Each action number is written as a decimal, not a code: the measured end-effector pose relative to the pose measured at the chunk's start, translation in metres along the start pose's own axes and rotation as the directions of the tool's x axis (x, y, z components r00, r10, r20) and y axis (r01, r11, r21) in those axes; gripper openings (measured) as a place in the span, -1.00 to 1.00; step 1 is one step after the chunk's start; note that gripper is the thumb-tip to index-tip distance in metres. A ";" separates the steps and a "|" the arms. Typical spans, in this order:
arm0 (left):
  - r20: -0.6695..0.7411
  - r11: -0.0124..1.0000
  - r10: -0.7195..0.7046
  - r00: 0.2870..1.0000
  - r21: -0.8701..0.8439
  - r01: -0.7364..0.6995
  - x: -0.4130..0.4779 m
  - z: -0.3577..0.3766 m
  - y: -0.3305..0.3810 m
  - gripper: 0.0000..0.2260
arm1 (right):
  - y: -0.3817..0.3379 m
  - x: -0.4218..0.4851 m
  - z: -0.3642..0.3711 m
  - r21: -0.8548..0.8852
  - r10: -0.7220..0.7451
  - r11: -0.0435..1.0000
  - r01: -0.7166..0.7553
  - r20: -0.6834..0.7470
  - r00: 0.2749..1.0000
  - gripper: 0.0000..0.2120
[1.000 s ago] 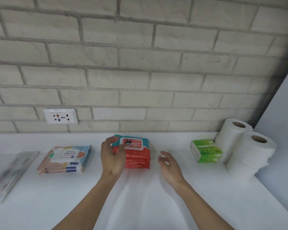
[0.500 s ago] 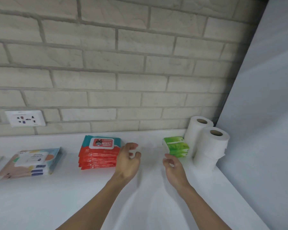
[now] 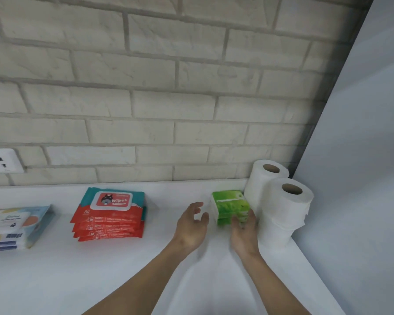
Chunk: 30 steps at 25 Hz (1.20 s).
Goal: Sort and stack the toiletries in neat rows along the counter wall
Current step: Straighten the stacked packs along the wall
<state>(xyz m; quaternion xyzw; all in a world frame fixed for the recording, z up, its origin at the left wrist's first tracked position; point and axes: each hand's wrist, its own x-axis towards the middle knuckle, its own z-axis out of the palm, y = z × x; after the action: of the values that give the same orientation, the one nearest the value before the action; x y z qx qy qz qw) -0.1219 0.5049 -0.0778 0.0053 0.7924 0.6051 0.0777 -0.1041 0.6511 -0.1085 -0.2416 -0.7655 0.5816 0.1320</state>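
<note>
A small stack of green tissue packs (image 3: pixel 229 205) stands on the white counter (image 3: pixel 100 269) near the brick wall, beside two white toilet rolls (image 3: pixel 282 205). My right hand (image 3: pixel 245 233) touches the front right corner of the green stack, fingers reaching along its side. My left hand (image 3: pixel 191 223) hovers open just left of the stack, apart from it. A stack of red wipes packs (image 3: pixel 109 214) lies further left. Blue and white wipes packs (image 3: pixel 11 226) lie at the far left.
A grey-white side panel (image 3: pixel 362 155) closes off the counter on the right, right behind the toilet rolls. A wall socket (image 3: pixel 0 161) sits low on the brick wall at the left. Bare counter lies between the red wipes and the green packs.
My left hand let go of the red wipes stack. Both hands moved right to the green tissue packs; my right hand now touches them. The view swung right.
</note>
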 end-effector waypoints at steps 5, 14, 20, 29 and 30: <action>0.039 0.999 -0.052 0.998 0.012 0.051 0.028 0.033 -0.003 -0.59 | 0.007 0.026 0.008 0.011 0.004 1.000 -0.003 -0.018 1.000 -0.37; 0.006 0.999 0.038 0.999 0.039 -0.038 0.053 0.053 -0.019 -0.65 | 0.025 0.044 0.011 -0.073 -0.069 0.995 0.062 -0.104 0.992 -0.57; -0.055 0.998 0.041 0.998 0.057 -0.038 0.047 0.028 -0.030 -0.64 | 0.014 0.034 0.019 -0.075 -0.033 0.997 0.030 -0.041 0.999 -0.65; -0.117 0.998 0.029 0.993 0.063 -0.022 0.040 -0.016 -0.043 -0.65 | 0.004 0.013 0.055 -0.083 -0.045 0.995 0.048 0.038 0.998 -0.64; -0.122 0.998 0.029 0.992 0.063 -0.022 0.040 -0.019 -0.043 -0.65 | 0.003 0.011 0.057 -0.090 -0.046 0.995 0.049 0.043 0.998 -0.64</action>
<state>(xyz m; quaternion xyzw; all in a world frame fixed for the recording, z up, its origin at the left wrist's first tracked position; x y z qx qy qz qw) -0.1602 0.4789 -0.1192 -0.0195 0.8136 0.5807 0.0209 -0.1403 0.6101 -0.1290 -0.2173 -0.7993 0.5474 0.1190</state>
